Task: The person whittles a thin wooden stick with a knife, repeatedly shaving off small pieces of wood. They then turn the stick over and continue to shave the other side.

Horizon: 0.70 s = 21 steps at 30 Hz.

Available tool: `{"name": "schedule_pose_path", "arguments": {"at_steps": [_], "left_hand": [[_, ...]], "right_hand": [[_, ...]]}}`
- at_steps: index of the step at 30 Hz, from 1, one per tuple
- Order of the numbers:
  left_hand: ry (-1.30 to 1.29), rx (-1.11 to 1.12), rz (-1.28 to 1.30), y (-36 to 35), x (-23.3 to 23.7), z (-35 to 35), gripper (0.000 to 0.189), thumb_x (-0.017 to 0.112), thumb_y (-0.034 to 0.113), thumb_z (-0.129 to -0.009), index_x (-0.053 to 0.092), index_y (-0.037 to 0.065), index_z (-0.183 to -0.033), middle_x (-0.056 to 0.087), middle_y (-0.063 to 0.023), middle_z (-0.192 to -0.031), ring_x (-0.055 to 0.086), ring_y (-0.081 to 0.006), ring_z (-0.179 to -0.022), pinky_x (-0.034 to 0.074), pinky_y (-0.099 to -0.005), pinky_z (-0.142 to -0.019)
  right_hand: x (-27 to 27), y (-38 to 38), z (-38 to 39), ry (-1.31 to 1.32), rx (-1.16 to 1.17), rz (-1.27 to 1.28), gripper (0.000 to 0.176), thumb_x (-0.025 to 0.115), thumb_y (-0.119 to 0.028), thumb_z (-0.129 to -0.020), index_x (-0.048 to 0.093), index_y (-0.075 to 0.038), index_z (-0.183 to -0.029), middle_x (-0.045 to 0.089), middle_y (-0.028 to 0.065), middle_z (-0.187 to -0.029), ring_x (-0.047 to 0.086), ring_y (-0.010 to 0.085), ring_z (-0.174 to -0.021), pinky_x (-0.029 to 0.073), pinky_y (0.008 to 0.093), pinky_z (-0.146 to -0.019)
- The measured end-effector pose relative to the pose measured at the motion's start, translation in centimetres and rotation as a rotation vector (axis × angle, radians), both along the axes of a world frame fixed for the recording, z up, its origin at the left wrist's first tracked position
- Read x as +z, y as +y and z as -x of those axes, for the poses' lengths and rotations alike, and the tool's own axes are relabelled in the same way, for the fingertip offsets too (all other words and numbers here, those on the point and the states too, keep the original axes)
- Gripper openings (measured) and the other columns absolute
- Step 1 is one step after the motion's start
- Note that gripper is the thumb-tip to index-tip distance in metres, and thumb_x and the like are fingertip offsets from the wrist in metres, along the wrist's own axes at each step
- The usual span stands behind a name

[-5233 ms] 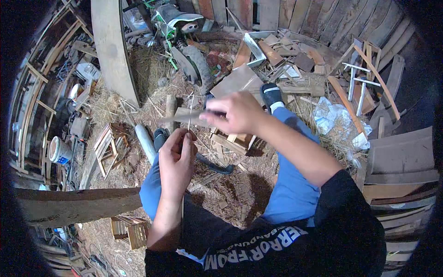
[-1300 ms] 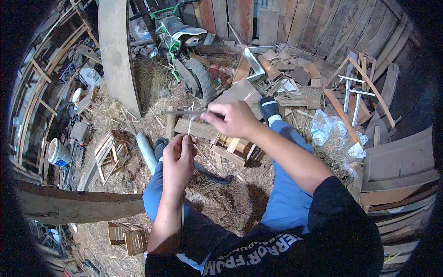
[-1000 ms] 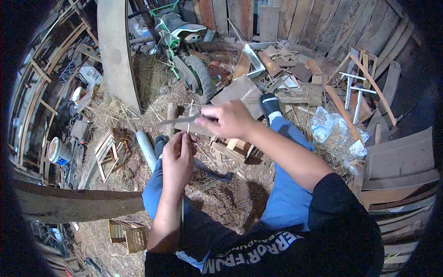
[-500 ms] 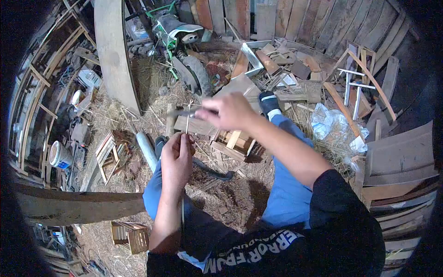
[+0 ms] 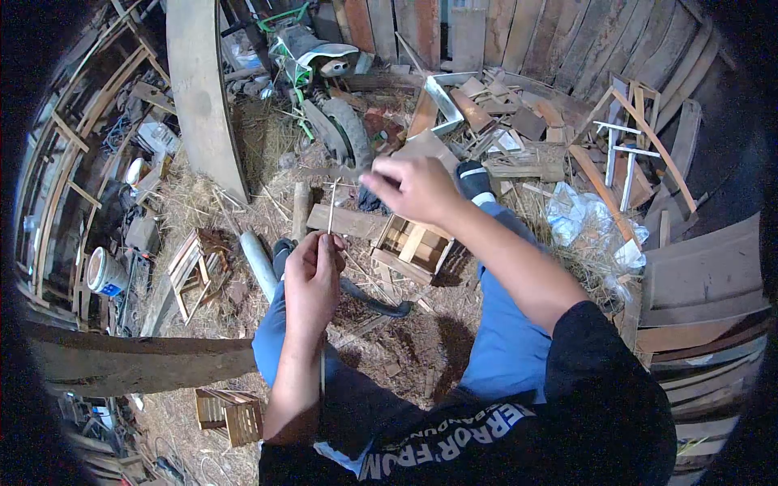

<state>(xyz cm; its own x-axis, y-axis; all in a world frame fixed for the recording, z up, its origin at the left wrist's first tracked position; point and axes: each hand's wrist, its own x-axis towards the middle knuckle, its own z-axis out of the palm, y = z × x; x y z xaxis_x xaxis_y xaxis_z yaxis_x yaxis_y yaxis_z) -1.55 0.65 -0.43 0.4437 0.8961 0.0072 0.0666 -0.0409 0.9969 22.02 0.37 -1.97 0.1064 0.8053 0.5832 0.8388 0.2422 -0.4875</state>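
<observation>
Between the fingers of my left hand, closed in a pinch, a thin pale wooden stick points up and away from me. My right hand is wrapped round the handle of a knife, most of it hidden in the fist. The knife's dark blade reaches left, blurred by motion, and overlaps the upper end of the stick in this view. Below my right hand, between my feet, sits a small slatted wooden crate.
A curved dark tool handle and a short board lie on the shavings-covered ground. A tall plank leans at the left, near a white bucket. Farther back are a motorbike and scrap wood.
My right hand and the knife have shifted slightly up and to the right, the blade now nearer the stick's upper end. The left hand has barely moved.
</observation>
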Motion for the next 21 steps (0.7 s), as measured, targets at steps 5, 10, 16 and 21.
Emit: {"name": "schedule_pose_path", "arguments": {"at_steps": [5, 10, 16, 21], "left_hand": [[0.002, 0.009, -0.069, 0.3, -0.6, 0.0, 0.023, 0.049, 0.015, -0.111, 0.062, 0.001, -0.097, 0.052, 0.0041, -0.072, 0.043, -0.0032, -0.063, 0.032, -0.0224, -0.054], [-0.012, -0.009, -0.064, -0.2, 0.0, -0.3, 0.022, 0.050, 0.015, -0.111, 0.061, 0.002, -0.097, 0.054, 0.0039, -0.074, 0.044, -0.0030, -0.063, 0.033, -0.0223, -0.055], [-0.033, -0.030, 0.067, -0.4, -0.7, 0.0, 0.022, 0.048, 0.015, -0.111, 0.059, 0.002, -0.098, 0.053, 0.0032, -0.075, 0.045, -0.0038, -0.064, 0.034, -0.0227, -0.055], [0.026, -0.035, -0.052, 0.0, -1.0, 0.2, 0.022, 0.047, 0.016, -0.112, 0.058, 0.002, -0.098, 0.051, 0.0031, -0.074, 0.044, -0.0051, -0.064, 0.035, -0.0236, -0.057]], "right_hand": [[-0.1, -0.4, 1.1, -0.096, 0.087, 0.027, 0.038, 0.066, -0.051, -0.095, 0.071, -0.015, -0.083, 0.060, 0.0122, -0.059, 0.064, 0.0349, -0.056, 0.048, 0.0467, -0.053], [0.3, -0.8, 1.0, -0.117, 0.125, 0.089, 0.042, 0.064, -0.051, -0.097, 0.069, -0.014, -0.079, 0.061, 0.0128, -0.059, 0.064, 0.0352, -0.056, 0.048, 0.0470, -0.053], [0.4, -0.3, 0.4, -0.077, 0.099, 0.093, 0.040, 0.064, -0.049, -0.097, 0.069, -0.014, -0.079, 0.061, 0.0122, -0.060, 0.066, 0.0359, -0.059, 0.049, 0.0475, -0.054], [0.0, -0.4, 0.8, -0.096, 0.121, 0.058, 0.040, 0.064, -0.050, -0.097, 0.069, -0.014, -0.079, 0.060, 0.0122, -0.059, 0.066, 0.0354, -0.059, 0.049, 0.0468, -0.054]]}}
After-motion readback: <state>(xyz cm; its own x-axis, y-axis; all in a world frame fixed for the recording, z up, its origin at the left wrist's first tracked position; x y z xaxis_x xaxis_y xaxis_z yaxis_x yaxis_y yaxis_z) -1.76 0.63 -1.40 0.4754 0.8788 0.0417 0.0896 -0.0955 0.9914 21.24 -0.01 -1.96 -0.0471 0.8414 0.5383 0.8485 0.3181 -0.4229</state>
